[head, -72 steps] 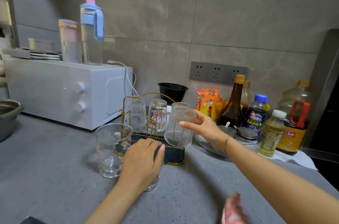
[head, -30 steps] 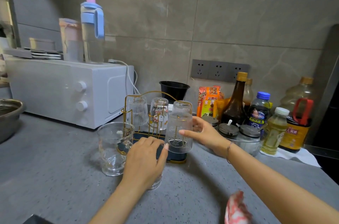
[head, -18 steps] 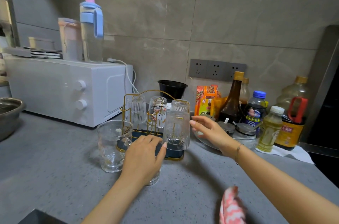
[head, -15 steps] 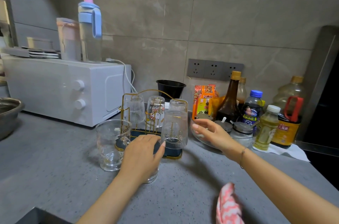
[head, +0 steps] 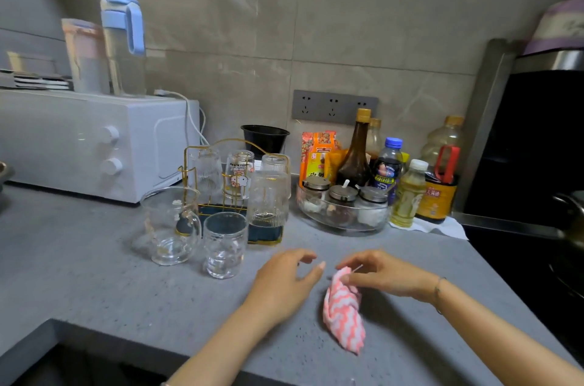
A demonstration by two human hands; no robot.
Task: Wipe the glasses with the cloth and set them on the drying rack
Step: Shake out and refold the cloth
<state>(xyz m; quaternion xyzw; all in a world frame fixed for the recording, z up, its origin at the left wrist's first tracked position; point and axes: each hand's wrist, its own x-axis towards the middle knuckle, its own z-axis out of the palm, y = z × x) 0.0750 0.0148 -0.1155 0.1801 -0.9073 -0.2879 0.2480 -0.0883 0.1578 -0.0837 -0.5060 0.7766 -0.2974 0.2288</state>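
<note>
On the grey countertop (head: 94,284), the right hand (head: 382,278) pinches the pink-and-white cloth (head: 344,316); the left hand (head: 284,281) lies alongside, fingers relaxed, empty. Before the gold wire drying rack (head: 265,232) stand a short clear tumbler (head: 224,243) and a clear handled mug (head: 167,227), apparently unwiped. Judged step: taking up the cloth; next, the left hand should grasp the tumbler.

Head-worn view, looking forward and down, close over countertop (head: 94,284)
</note>
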